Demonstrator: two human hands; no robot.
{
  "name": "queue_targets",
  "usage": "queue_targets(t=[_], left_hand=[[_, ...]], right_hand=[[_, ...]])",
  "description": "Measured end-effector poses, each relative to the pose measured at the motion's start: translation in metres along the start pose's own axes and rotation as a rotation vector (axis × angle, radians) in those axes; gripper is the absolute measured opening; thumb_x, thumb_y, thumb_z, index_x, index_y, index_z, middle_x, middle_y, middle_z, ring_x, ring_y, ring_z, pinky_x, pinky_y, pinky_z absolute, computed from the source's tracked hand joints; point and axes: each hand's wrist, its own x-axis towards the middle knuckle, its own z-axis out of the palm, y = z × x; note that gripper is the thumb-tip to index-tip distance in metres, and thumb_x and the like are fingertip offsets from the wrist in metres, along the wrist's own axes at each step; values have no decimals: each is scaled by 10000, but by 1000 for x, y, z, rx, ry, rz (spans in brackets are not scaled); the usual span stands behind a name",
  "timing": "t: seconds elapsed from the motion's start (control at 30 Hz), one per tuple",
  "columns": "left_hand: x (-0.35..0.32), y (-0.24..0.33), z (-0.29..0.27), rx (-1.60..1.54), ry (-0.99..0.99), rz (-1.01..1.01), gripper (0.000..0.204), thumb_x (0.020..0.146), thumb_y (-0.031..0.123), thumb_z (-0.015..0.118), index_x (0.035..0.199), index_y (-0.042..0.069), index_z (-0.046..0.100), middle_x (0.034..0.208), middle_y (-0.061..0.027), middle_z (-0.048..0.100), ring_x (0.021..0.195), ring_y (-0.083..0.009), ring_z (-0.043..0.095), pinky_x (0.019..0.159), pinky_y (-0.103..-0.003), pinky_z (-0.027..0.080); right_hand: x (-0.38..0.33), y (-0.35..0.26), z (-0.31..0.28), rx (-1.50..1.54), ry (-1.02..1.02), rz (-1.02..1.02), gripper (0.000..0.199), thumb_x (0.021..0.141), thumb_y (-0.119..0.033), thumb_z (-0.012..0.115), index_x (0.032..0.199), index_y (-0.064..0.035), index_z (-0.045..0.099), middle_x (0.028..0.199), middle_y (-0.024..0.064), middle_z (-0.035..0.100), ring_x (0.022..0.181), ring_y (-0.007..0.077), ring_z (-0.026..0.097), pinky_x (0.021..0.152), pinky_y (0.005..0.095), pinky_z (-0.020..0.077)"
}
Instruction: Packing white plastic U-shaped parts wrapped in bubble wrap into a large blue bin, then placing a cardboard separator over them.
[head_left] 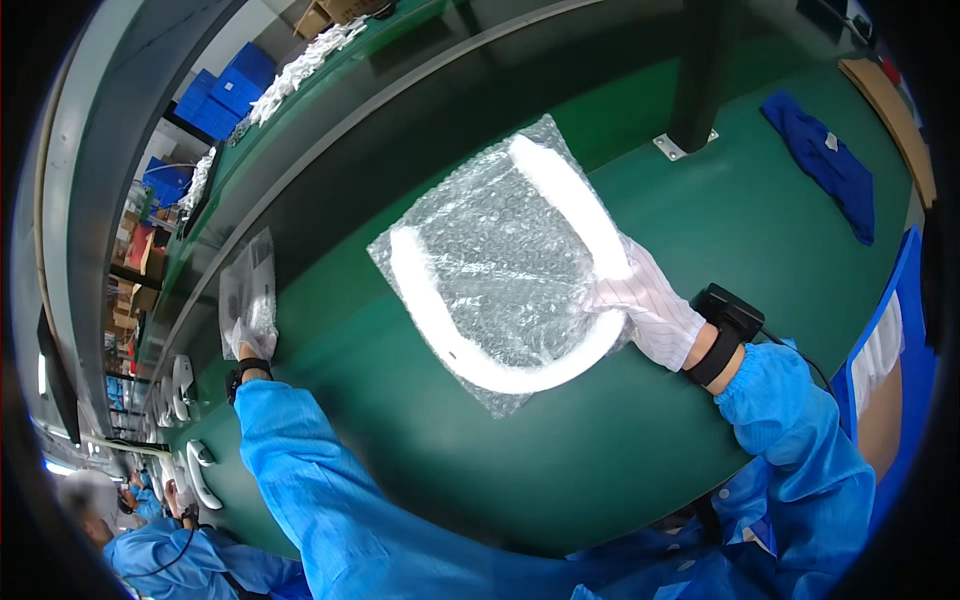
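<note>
A glossy white U-shaped part point(455, 345) is in a clear bubble-wrap bag point(500, 235), above the green bench in front of me. My right hand point(655, 310), in a white striped glove, is closed on the part's right side through the wrap, thumb and fingers pinching near its lower right bend. Far to the left, my gloved left hand point(252, 342) is at the lower end of another clear bubble-wrap bag point(248, 288), fingers closed on it and partly hidden by the plastic.
A dark post with a metal foot plate point(685, 145) rises from the green bench point(420, 440). A blue cloth point(825, 165) lies at the far right, beside a blue bin point(880, 340). White curved parts point(200, 475) lie along the left, where a co-worker in blue point(190, 560) sits.
</note>
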Motion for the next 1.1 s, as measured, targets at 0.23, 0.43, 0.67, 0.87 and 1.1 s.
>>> queue_targets(t=[0.23,0.43,0.67,0.87,1.1], left_hand=[[-10,13,-39,187,-93,158,394,873,250,549,1248,170,458,1101,-110,563,871,-277,606,586,-400,564],[-111,21,-28,226,-98,187,252,873,241,530,1055,67,536,813,-87,591,612,-239,606,434,-340,511],[-249,16,-63,675,-339,506,240,845,196,591,961,-15,577,769,-48,587,628,-138,581,506,-294,480],[-387,-3,-66,734,-680,506,381,870,190,589,1175,-22,504,1059,-111,589,962,-180,545,846,-311,449],[-435,-22,-12,1171,-1154,800,543,845,366,583,1237,-1,500,1170,-204,575,1059,-348,561,912,-391,444]], right_hand=[[-4,-4,12,62,-40,7,546,700,-37,680,1200,12,465,922,41,491,860,119,525,756,281,510],[7,8,7,83,-33,31,541,726,-9,624,1235,-14,443,866,27,518,708,106,557,618,254,524],[-3,-4,-3,281,1,11,292,733,23,533,1019,-18,494,711,50,540,592,173,608,492,289,534],[-16,-40,-50,327,-226,-11,57,749,21,546,795,-9,561,679,69,561,594,176,615,517,273,523],[-101,-59,-114,188,-198,51,335,717,106,513,1050,80,546,864,99,612,685,141,639,593,243,560]])
